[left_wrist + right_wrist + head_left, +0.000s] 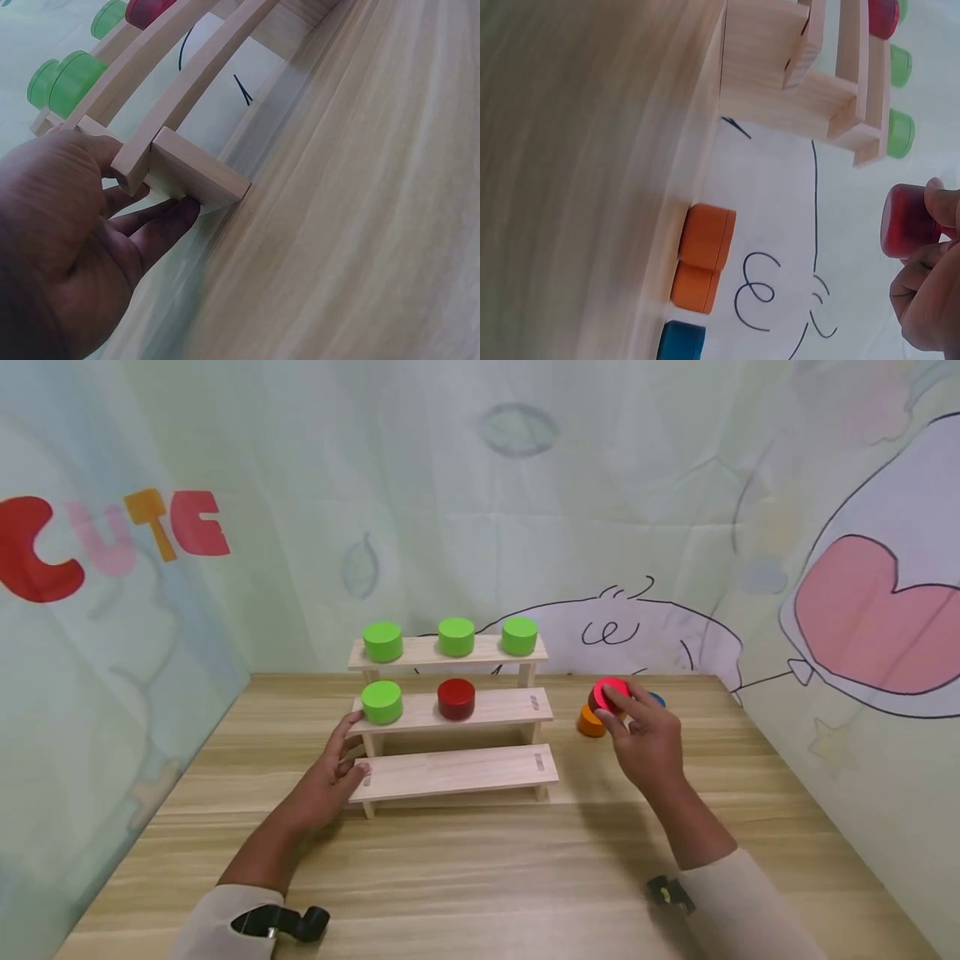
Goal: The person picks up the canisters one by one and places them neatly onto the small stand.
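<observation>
A three-step wooden rack [450,774] stands on the table. Its top step holds three green round blocks [457,637]; on the middle step are one green block [382,702] and a dark red block [456,699]. At the rack's left end my left hand [324,781] grips it, the thumb on the lowest board and the fingers against the side support [187,176]. My right hand [647,735] pinches a red round block [906,221] between thumb and fingers, raised above the table to the right of the rack.
Below the raised block sit orange blocks [707,236] close together, with a blue block [681,341] beside them. A printed cloth [420,485] hangs behind the table and along both sides. Bare wood tabletop [480,877] lies before the rack.
</observation>
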